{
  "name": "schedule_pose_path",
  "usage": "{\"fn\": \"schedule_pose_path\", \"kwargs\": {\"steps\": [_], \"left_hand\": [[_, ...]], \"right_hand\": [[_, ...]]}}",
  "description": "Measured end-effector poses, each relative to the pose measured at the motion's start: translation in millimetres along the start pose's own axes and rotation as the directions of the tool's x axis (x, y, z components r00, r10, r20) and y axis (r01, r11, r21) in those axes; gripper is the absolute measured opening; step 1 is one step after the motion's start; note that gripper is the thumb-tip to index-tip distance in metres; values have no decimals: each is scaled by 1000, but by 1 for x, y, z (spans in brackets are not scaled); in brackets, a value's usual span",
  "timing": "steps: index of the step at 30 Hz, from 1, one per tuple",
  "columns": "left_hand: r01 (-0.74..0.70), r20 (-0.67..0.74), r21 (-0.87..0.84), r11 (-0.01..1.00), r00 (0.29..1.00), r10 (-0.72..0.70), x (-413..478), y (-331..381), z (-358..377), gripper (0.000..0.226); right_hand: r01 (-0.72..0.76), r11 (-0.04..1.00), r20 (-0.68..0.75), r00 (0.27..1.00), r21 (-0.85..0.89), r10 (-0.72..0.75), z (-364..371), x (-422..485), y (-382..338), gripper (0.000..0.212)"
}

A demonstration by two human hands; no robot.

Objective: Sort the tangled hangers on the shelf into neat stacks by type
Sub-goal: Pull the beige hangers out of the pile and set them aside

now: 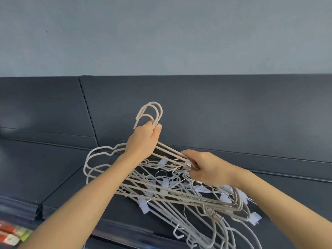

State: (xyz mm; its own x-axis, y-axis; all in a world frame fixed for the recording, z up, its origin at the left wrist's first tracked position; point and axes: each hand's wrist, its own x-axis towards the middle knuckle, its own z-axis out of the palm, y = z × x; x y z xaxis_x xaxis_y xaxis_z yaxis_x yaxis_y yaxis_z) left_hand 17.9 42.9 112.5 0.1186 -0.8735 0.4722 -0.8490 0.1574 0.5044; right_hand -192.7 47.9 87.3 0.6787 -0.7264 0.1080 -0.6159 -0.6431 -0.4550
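Dark grey shelving under a pale wall, evenly lit.
A slotted upright [88, 108] splits the back panel [215, 105]; above it, plain blue-grey wall [161, 33]; at its foot the shelf [45, 168] runs both ways; far below-left, blurred red and yellow packets [12, 234].

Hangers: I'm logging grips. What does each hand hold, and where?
The left hand grips a bunch of beige hangers at their necks; the right hand pinches their sloping arms.

Dark shelf [59, 178]; tangled hangers [179, 196] on it.
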Motion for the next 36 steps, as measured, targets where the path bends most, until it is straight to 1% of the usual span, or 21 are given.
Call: {"fn": "schedule_pose_path", "kwargs": {"steps": [2, 4, 5, 7, 11, 15, 18, 19, 21, 22, 24, 25, 26, 28, 29, 31, 34, 35, 36], "left_hand": [[15, 12, -24, 1000, 1000, -15, 5, -14, -7, 37], [27, 33, -47, 999, 999, -25, 10, -30, -14, 36], [34, 46, -63, 997, 998, -32, 13, -39, -17, 36], [48, 68, -103, 993, 997, -41, 17, -57, -22, 35], [16, 133, -167, 986, 991, 6, 20, -86, -23, 41], [-62, 220, -235, 970, 969, 116, 24, -94, -22, 38], [-139, 304, -256, 957, 928, 216, 27, -93, -19, 28], [-183, 336, -230, 956, 907, 254, 27, -94, -18, 33], [-307, 393, -132, 942, 857, 334, 27, -99, -15, 51], [-385, 418, -70, 920, 826, 378, 27, -104, -12, 68], [-531, 467, 39, 847, 759, 454, 25, -112, -5, 109], [-583, 491, 80, 809, 729, 477, 23, -116, -2, 124], [-619, 511, 102, 779, 704, 492, 21, -120, 2, 133], [-653, 525, 104, 750, 677, 516, 15, -127, 8, 143], [-662, 521, 106, 742, 673, 525, 13, -130, 11, 145], [-638, 498, 86, 765, 692, 522, 12, -132, 15, 141], [-593, 424, 65, 803, 745, 516, 17, -125, 17, 118], [-598, 412, 83, 797, 749, 519, 18, -122, 18, 112], [-610, 415, 101, 786, 744, 524, 18, -120, 19, 111]], "right_hand": [[27, 996, -65, 997, -91, -33, 5, 10, -10, 28], [27, 983, -99, 994, -180, -46, 9, 22, -20, 36], [16, 978, -111, 993, -208, -40, 11, 27, -24, 39], [-5, 972, -117, 993, -235, -23, 17, 38, -34, 37], [0, 987, -59, 998, -163, -9, 30, 50, -47, 14], [-77, 992, -51, 996, -101, 72, 36, 49, -54, 11], [-163, 986, -71, 985, -44, 160, 39, 43, -52, 15], [-196, 980, -88, 977, -36, 192, 40, 41, -50, 19], [-250, 968, -133, 960, -13, 246, 40, 35, -45, 24], [-269, 963, -160, 951, 5, 266, 40, 32, -44, 25], [-305, 951, -202, 929, 59, 310, 41, 26, -39, 28], [-319, 943, -208, 920, 91, 331, 42, 23, -38, 30], [-331, 936, -206, 914, 122, 350, 43, 21, -37, 32], [-354, 919, -203, 900, 171, 385, 43, 17, -35, 34], [-369, 912, -201, 893, 182, 401, 43, 17, -34, 35], [-384, 907, -196, 889, 172, 413, 42, 16, -32, 37], [-375, 913, -181, 898, 162, 401, 40, 17, -27, 34], [-372, 914, -176, 900, 162, 398, 39, 18, -25, 34], [-377, 913, -176, 899, 156, 401, 38, 18, -21, 35]]}}
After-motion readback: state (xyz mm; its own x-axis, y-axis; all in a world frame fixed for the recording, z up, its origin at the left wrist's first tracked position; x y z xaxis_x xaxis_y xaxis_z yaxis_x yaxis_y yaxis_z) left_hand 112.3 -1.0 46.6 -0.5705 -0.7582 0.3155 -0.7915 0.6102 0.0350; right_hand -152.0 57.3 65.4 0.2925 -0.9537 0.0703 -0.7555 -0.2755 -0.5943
